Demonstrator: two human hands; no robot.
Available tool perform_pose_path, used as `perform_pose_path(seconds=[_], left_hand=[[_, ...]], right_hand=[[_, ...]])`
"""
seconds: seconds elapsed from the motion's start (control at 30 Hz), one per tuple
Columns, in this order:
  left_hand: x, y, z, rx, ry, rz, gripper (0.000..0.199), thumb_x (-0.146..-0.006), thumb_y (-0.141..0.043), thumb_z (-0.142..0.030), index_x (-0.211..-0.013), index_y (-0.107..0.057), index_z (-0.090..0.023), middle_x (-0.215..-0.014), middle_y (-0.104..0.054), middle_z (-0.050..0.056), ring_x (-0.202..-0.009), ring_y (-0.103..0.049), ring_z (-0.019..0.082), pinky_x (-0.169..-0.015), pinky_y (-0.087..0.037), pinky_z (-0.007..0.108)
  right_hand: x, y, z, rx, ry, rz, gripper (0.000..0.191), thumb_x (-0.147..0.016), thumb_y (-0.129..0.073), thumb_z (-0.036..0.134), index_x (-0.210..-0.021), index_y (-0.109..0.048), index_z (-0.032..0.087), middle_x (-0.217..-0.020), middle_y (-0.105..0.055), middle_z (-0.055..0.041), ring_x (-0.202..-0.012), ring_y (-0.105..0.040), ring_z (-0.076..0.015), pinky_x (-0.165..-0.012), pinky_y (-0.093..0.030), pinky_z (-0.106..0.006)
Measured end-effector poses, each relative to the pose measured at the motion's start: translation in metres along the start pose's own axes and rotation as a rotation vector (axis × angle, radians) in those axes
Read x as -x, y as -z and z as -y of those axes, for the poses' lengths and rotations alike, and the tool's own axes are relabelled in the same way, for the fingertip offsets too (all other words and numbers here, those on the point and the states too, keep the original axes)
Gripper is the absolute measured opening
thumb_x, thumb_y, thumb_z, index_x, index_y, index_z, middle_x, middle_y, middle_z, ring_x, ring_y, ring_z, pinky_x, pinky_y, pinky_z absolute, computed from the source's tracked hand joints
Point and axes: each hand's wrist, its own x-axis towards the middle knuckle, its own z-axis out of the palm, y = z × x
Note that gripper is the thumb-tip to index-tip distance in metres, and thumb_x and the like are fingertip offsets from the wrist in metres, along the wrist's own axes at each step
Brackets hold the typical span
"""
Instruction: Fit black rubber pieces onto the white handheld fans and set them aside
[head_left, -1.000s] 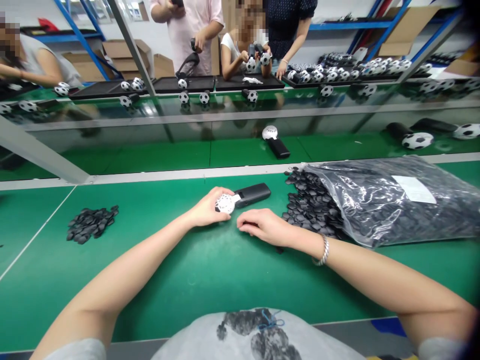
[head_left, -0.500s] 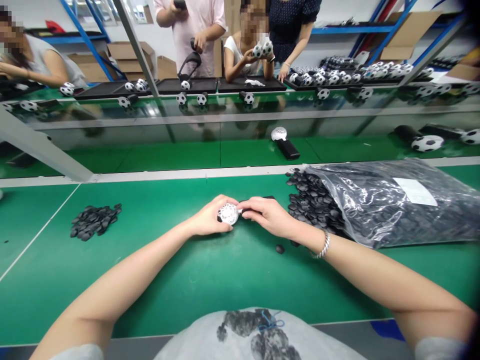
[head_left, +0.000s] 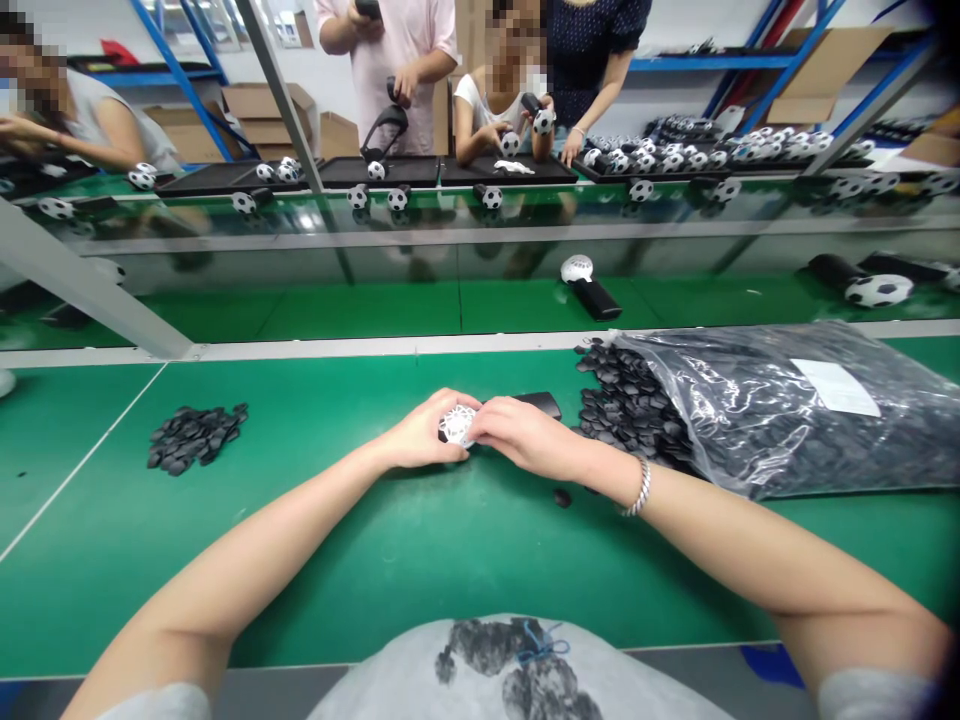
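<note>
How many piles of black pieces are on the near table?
2: a small pile on the left and a bigger pile by the clear bag on the right. The right hand may hide stray pieces.

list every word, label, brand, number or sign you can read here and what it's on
No words, brands, numbers or signs can be read.
White label on the plastic bag: any print is too small and blurred to read.
White ball head and black handle: no readable lettering.
</note>
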Motion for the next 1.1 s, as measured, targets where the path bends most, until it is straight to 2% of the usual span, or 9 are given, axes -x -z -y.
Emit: perform_pose_path(seconds=[0.1,0.23,0.4,0.73,0.93,1.0,1.1], left_hand=[[0.000,0.000,0.001,0.006,-0.004,0.003,0.056,-0.061,-0.069,-0.027,-0.112,-0.046,-0.021,-0.109,-0.049,0.003,-0.102,-0.047,0.020,-0.092,-0.036,0.032],[-0.001,-0.002,0.000,0.021,-0.005,-0.013,0.055,-0.062,-0.070,-0.035,-0.110,-0.047,-0.020,-0.106,-0.050,0.003,-0.101,-0.048,0.020,-0.091,-0.037,0.032],[0.000,-0.004,-0.003,0.011,0.004,-0.036,0.048,-0.065,-0.068,-0.029,-0.107,-0.048,-0.019,-0.105,-0.051,0.002,-0.099,-0.049,0.018,-0.090,-0.037,0.031],[-0.002,-0.002,-0.005,0.015,0.010,-0.022,0.043,-0.065,-0.063,-0.021,-0.105,-0.048,-0.019,-0.103,-0.050,0.003,-0.099,-0.048,0.019,-0.090,-0.037,0.032],[0.000,-0.009,-0.009,0.031,0.033,-0.091,0.037,-0.064,-0.061,-0.017,-0.100,-0.050,-0.018,-0.100,-0.051,0.004,-0.096,-0.049,0.019,-0.087,-0.039,0.032],[-0.002,-0.010,-0.009,0.054,0.021,-0.110,0.038,-0.063,-0.062,-0.016,-0.100,-0.051,-0.018,-0.100,-0.051,0.004,-0.096,-0.049,0.019,-0.087,-0.039,0.031],[-0.020,-0.002,-0.001,0.095,0.045,-0.149,0.044,-0.061,-0.064,-0.017,-0.103,-0.051,-0.018,-0.102,-0.052,0.004,-0.094,-0.051,0.019,-0.085,-0.041,0.031]], right_hand=[[-0.003,-0.004,-0.001,0.077,0.058,0.035,0.018,-0.085,-0.044,0.016,-0.091,-0.061,0.018,-0.088,-0.060,-0.0054,-0.083,-0.051,-0.0163,-0.073,-0.041,-0.030],[-0.005,-0.007,-0.002,-0.014,-0.008,0.002,0.010,-0.084,-0.048,0.017,-0.087,-0.057,0.015,-0.084,-0.060,-0.0042,-0.080,-0.052,-0.0143,-0.072,-0.040,-0.027],[-0.004,-0.009,-0.005,-0.070,-0.130,-0.043,0.008,-0.080,-0.055,0.020,-0.085,-0.053,0.014,-0.077,-0.057,-0.0028,-0.071,-0.050,-0.0124,-0.067,-0.039,-0.025],[-0.006,-0.008,-0.009,-0.146,-0.184,-0.022,0.010,-0.079,-0.056,0.023,-0.084,-0.053,0.015,-0.077,-0.054,-0.0019,-0.071,-0.049,-0.0116,-0.065,-0.040,-0.023],[-0.010,-0.008,-0.007,-0.213,-0.249,-0.016,0.010,-0.078,-0.057,0.020,-0.083,-0.051,0.015,-0.078,-0.054,-0.0017,-0.068,-0.049,-0.0105,-0.065,-0.043,-0.023],[-0.008,-0.006,-0.006,-0.183,-0.250,-0.065,0.010,-0.079,-0.056,0.022,-0.084,-0.051,0.015,-0.080,-0.054,-0.0029,-0.072,-0.050,-0.0120,-0.068,-0.044,-0.025],[0.006,0.010,0.002,-0.093,-0.249,-0.182,0.024,-0.078,-0.057,0.028,-0.098,-0.050,0.016,-0.100,-0.053,-0.0084,-0.095,-0.049,-0.0172,-0.085,-0.043,-0.033]])
